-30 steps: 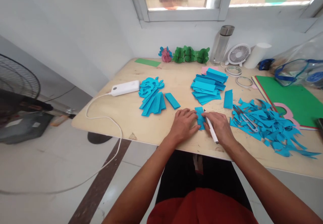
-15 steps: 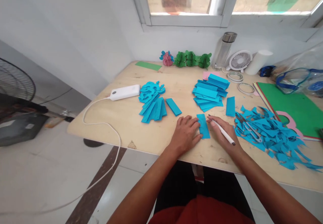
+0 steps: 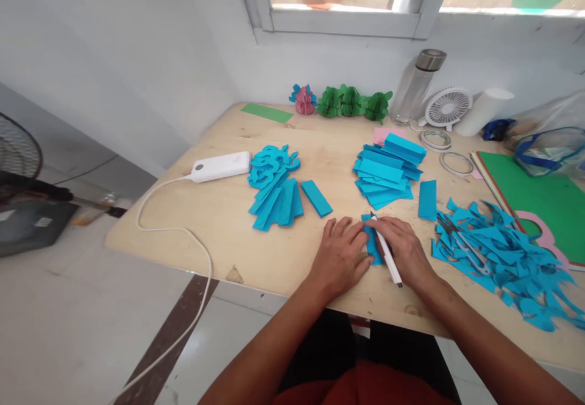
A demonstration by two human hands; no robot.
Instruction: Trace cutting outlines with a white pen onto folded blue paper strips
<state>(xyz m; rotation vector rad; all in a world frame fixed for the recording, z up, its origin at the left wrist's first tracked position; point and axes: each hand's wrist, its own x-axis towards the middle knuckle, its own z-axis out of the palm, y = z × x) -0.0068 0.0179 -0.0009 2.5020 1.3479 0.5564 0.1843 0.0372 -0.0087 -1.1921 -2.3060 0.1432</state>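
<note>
My left hand (image 3: 342, 256) lies flat with its fingers spread, the fingertips touching a small blue paper strip (image 3: 372, 245) on the table. In my right hand (image 3: 404, 248) is a white pen (image 3: 388, 256), its dark tip pointing away from me above the strip's upper end. Both hands partly cover this strip. Beyond them lies a loose stack of blue paper pieces (image 3: 388, 170), with a single blue piece (image 3: 428, 200) to its right. On the left, a fanned pile of folded blue pieces (image 3: 278, 204) adjoins blue curly cut-outs (image 3: 272, 164), and another strip (image 3: 317, 198) lies beside it.
Blue paper scraps (image 3: 512, 265) with scissors (image 3: 466, 246) on them spread at the right. A green sheet (image 3: 534, 192) lies behind. Tape rolls (image 3: 456, 164), a small fan (image 3: 446, 108), a bottle (image 3: 419, 88) and green paper ornaments (image 3: 351, 102) line the back. A corded white power bank (image 3: 222, 166) lies left.
My right hand has moved left and over the blue strip, bringing the pen's tip across its upper end. My left hand stays on the strip. The view has shifted slightly.
</note>
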